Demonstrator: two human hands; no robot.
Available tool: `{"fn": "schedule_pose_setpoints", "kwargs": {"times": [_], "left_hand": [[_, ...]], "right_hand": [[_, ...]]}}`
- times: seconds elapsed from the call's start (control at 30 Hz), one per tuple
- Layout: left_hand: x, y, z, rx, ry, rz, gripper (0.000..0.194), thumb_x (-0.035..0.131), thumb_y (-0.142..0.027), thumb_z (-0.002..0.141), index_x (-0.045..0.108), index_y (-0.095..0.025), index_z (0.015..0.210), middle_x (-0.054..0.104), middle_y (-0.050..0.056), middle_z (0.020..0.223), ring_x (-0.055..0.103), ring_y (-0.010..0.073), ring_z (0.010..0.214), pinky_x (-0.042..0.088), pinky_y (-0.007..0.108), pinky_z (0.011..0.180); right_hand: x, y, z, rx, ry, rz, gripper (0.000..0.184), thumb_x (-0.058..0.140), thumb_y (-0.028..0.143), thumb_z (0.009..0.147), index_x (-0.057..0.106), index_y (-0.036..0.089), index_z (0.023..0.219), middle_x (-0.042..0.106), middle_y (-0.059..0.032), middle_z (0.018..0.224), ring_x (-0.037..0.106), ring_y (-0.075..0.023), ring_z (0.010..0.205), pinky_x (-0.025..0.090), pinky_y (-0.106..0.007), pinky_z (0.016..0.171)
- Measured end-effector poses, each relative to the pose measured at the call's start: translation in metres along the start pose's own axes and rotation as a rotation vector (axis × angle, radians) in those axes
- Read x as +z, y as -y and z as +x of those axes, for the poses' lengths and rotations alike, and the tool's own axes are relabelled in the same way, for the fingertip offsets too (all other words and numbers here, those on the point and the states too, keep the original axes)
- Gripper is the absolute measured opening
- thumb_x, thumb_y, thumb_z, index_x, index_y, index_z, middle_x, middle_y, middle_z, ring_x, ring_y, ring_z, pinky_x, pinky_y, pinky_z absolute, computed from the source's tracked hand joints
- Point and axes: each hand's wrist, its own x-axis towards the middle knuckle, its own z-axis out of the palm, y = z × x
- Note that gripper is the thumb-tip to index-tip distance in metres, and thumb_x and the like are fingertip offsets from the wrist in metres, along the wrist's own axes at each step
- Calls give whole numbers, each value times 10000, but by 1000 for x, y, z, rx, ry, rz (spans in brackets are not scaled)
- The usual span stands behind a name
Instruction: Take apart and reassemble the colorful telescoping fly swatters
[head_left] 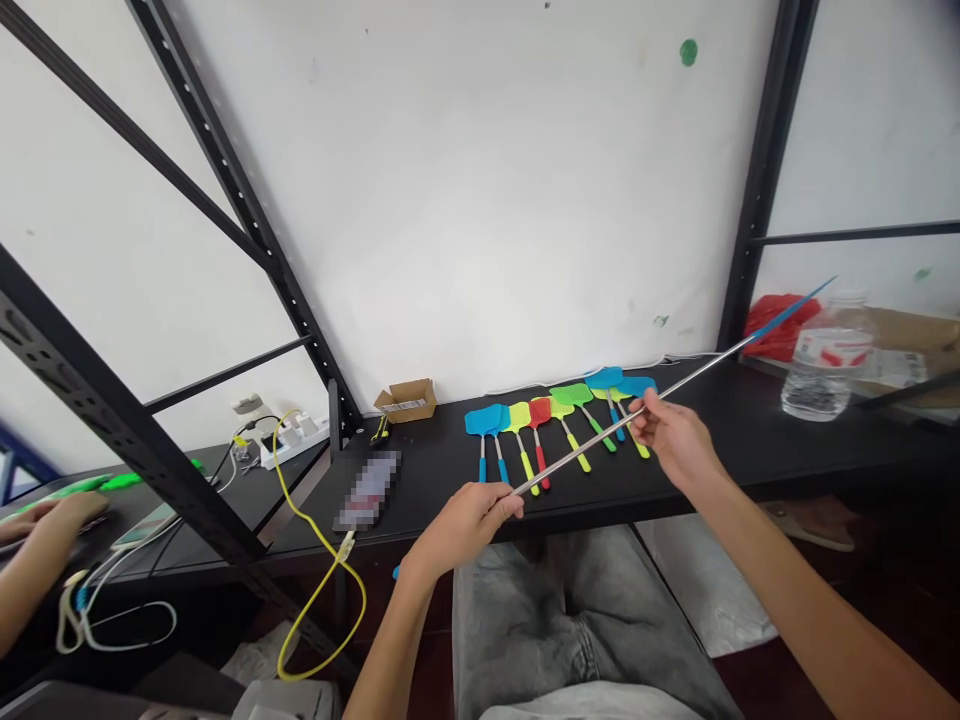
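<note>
Swatter: one swatter (600,436), long silver rod, held in both hands above the near edge of the table, slanting from near left up to far right.
Swatter head: blue (787,312), seen edge-on at the right; in view it crosses in front of the red bag (769,312).
Handle end: a blue tip just past the left wrist; the rest hidden by the hand.
Left hand: left hand (474,522), back upward, fingers curled closed round the handle end, thumb laid forward along it toward the right; forearm rising from the near edge.
Right hand: right hand (673,437), farther out and higher, pinching the rod between thumb and bent fingers; forearm slanting in from near right.
Row beyond the rod: swatters (540,412) in blue, yellow, red and green, heads far, handles near, some heads overlapping.
Table: black (435,462).
Left of the row: open carton (409,402), phone (369,490), yellow cable (364,597).
Right: water bottle (825,365), upright beside the red bag.
Far left: another person's hand (71,508), power strip (300,442).
</note>
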Motion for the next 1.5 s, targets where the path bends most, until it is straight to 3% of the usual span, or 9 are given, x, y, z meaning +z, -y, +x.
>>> {"fn": "schedule_pose_setpoints", "kwargs": {"times": [0.13, 0.27, 0.4, 0.6, 0.7, 0.87, 1.07, 1.27, 1.5], "left_hand": [[-4, 1, -2, -2, 20, -21, 471, 330, -477, 994, 663, -175, 854, 405, -35, 593, 389, 120, 582, 312, 223, 562], [-8, 0, -4, -11, 15, 0, 449, 344, -468, 995, 662, -180, 863, 422, -32, 605, 402, 122, 582, 303, 224, 554], [-5, -2, -2, -1, -13, 18, 445, 332, -469, 1002, 643, -185, 857, 435, -28, 612, 415, 129, 585, 293, 232, 556], [13, -8, 9, 35, -73, 12, 425, 335, -458, 1007, 541, -187, 752, 430, -32, 623, 385, 124, 581, 272, 241, 563], [14, -8, 9, 43, -78, -5, 433, 331, -464, 1008, 568, -183, 779, 424, -31, 627, 363, 122, 580, 267, 243, 563], [10, -7, 8, 56, -52, -90, 498, 346, -524, 988, 653, -148, 877, 403, -27, 618, 338, 118, 572, 260, 240, 548], [8, -4, 8, 44, -35, -132, 492, 368, -522, 985, 678, -143, 935, 369, -34, 622, 320, 111, 573, 252, 237, 535], [1, 1, 3, 35, -12, -165, 478, 392, -520, 977, 676, -137, 948, 357, -35, 619, 317, 112, 576, 257, 237, 524], [-13, 16, -5, 29, 3, -76, 443, 409, -498, 972, 679, -153, 908, 496, -14, 662, 407, 122, 609, 313, 237, 568]], "right_hand": [[-14, 3, 6, -15, -25, 42, 384, 803, 539, 694, 679, 176, 686, 491, -3, 577, 464, -120, 527, 357, -251, 440], [-11, -1, 6, 37, -11, 46, 386, 793, 545, 703, 700, 171, 727, 476, 3, 596, 459, -115, 523, 351, -247, 434], [7, -12, -5, 71, 37, 49, 421, 798, 568, 682, 716, 169, 788, 475, 17, 605, 453, -99, 502, 331, -236, 426], [49, -42, -42, 191, 307, -73, 461, 702, 622, 761, 715, 162, 801, 539, -5, 603, 505, -111, 503, 330, -228, 436], [56, -48, -48, 192, 361, -102, 477, 671, 632, 783, 724, 158, 804, 569, -18, 622, 519, -113, 514, 345, -230, 449], [42, -36, -32, 113, 284, -116, 466, 717, 613, 749, 728, 147, 761, 590, -35, 632, 516, -110, 509, 330, -231, 439], [25, -19, -15, 84, 151, -87, 468, 773, 606, 689, 715, 144, 727, 562, -26, 598, 510, -111, 503, 327, -229, 430], [17, -4, -12, 38, 99, -76, 435, 807, 566, 668, 718, 145, 733, 556, -24, 602, 501, -111, 524, 328, -232, 437], [8, 1, -8, 84, 74, 23, 378, 856, 491, 637, 702, 157, 726, 522, -1, 602, 461, -95, 529, 340, -217, 439]]}}
